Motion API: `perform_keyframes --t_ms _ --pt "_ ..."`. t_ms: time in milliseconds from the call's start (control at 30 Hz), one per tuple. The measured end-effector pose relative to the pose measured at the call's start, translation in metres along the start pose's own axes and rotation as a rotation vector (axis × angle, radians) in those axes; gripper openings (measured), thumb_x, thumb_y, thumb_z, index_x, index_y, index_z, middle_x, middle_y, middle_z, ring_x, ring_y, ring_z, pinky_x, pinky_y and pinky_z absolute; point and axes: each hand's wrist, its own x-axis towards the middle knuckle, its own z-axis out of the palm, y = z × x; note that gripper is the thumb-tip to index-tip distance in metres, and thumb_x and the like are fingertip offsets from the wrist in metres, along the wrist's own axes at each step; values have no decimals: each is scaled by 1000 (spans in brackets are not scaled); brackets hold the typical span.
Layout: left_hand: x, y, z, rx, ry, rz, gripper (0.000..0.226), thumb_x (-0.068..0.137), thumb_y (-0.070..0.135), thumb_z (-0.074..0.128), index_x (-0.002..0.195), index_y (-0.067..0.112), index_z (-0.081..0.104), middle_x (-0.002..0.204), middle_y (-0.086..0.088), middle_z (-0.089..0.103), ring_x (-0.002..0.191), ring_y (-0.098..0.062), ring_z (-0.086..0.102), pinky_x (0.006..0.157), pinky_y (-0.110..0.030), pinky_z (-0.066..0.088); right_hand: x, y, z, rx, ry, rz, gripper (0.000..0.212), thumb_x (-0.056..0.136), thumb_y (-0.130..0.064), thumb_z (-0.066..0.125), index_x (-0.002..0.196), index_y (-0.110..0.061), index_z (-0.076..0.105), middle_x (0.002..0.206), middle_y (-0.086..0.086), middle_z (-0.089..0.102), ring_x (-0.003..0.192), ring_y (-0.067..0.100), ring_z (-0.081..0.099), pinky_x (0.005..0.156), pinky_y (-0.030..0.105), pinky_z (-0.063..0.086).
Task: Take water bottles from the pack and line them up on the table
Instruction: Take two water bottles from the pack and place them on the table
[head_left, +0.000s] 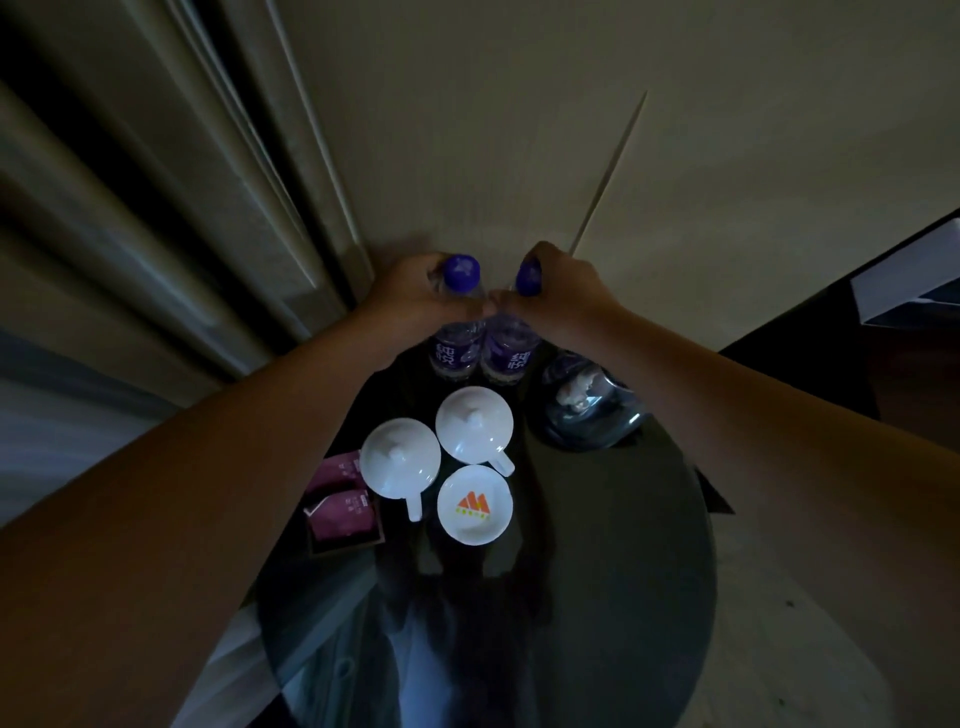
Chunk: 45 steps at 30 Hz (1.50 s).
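Dark glass forms the round table, whose glossy top mirrors the arms and a dim figure in its near half. The room is poorly lit: a pale wall rises behind the table, heavy curtain folds hang at the left, and a dark piece of furniture with a light box-like item on it sits at the right edge.

On the far right part of the tabletop rests a clear glass bowl-like dish holding something pale; what it holds is too dim to tell. Nearer the middle stand two white lidded cups, one to the left and one to the right, their handles pointing toward the camera. Just before them lies a small white dish with an orange logo. Left of the cups lie purple sachets in a dark holder.

Both bare forearms reach across these things to the table's far edge, near the wall. There two water bottles stand upright and side by side, touching or nearly so, with purple labels and purple caps. The left hand is wrapped around the neck of the left bottle, fingers closed on it below the cap. The right hand is likewise closed on the neck of the right bottle, its cap peeping out beside the knuckles. The thumbs nearly meet between the bottles.
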Motion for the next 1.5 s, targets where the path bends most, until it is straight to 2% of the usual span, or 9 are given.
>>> perform_keyframes --t_ms 167,333,467,767,1033,1167,1233,1367,1500 --pt "-8 0 -7 72 -91 16 43 72 -11 73 112 -4 60 97 -12 64 88 -16 58 74 -23 49 -4 -5 -10 116 -74 81 75 79 -32 66 138 -13 24 102 7 51 88 22 50 70 28 36" --pt "-11 -6 -11 143 -70 53 43 72 -5 76 112 -4 62 109 -25 67 94 -20 57 92 -43 49 -8 -2 -16 3 -82 45 40 76 -30 70 108 -9 57 104 13 61 93 28 57 70 34 45" --pt "-13 -11 -11 145 -55 75 42 73 -3 76 112 -2 62 110 -27 66 93 -19 57 95 -47 47 -11 0 -12 -20 -31 37 39 76 -35 71 99 -7 58 96 12 59 82 25 55 61 27 37" --pt "-13 -7 -2 130 -27 111 49 74 -11 71 121 -7 55 103 -12 63 75 1 58 74 -12 48 -12 0 -7 -5 1 48 38 78 -37 70 99 -8 57 92 8 55 73 18 49 49 24 32" --pt "-7 -18 -2 58 -83 86 51 76 -19 64 123 -8 47 98 -8 62 75 7 61 78 -14 50 -12 1 -5 28 12 76 38 79 -35 69 103 -7 57 98 11 57 78 21 51 50 25 32" --pt "-9 -22 -6 137 -72 -5 70 75 -7 73 135 1 37 122 -18 59 105 -20 59 97 -38 46 -15 -3 -3 42 1 116 42 80 -38 68 108 -9 52 102 12 56 80 22 52 54 26 35" --pt "-20 -24 -12 330 111 35 71 76 8 76 137 6 39 129 -16 56 113 -22 55 95 -29 42 -23 -9 -5 41 36 123 46 83 -35 66 115 -8 47 106 14 55 85 26 53 64 29 40" --pt "-72 -18 -30 594 241 231 33 80 28 64 109 14 62 103 -11 67 95 -28 63 80 -33 49 -54 -33 -14 -37 203 -31 21 86 -22 56 97 -5 54 92 17 60 81 34 57 64 36 46" --pt "-132 -4 -34 805 229 236 39 79 44 56 106 19 65 101 -6 69 93 -26 64 77 -35 52 -101 -60 -11 -208 205 -152 19 89 -23 49 95 -8 58 95 14 59 84 32 57 70 40 47"
